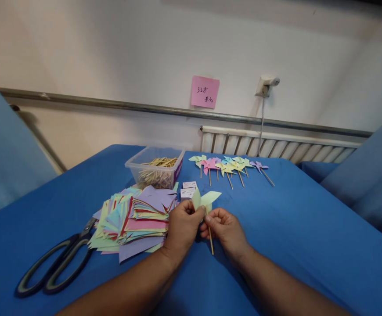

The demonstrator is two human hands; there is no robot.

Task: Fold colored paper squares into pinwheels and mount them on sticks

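Note:
A pale green paper pinwheel (210, 197) is held up over the blue-covered table, its folded blades pointing upward. My left hand (185, 221) is closed on the pinwheel, thumb pressed near its centre where a thin wooden stick (210, 240) meets the paper. Fingers of my right hand (223, 229) pinch that stick just below the blades. The stick's lower end slants down toward me. Whatever joins paper and stick is hidden behind the fingers. Just beyond my left hand sit two small white boxes (187, 193).
A heap of cut coloured paper (145, 219) lies left of my hands, beside large dark-handled scissors (55, 263). Behind it stands a clear plastic tub (136, 170) of wooden sticks. Several finished pinwheels (225, 167) lie at the table's back. A radiator (283, 145) runs along the wall.

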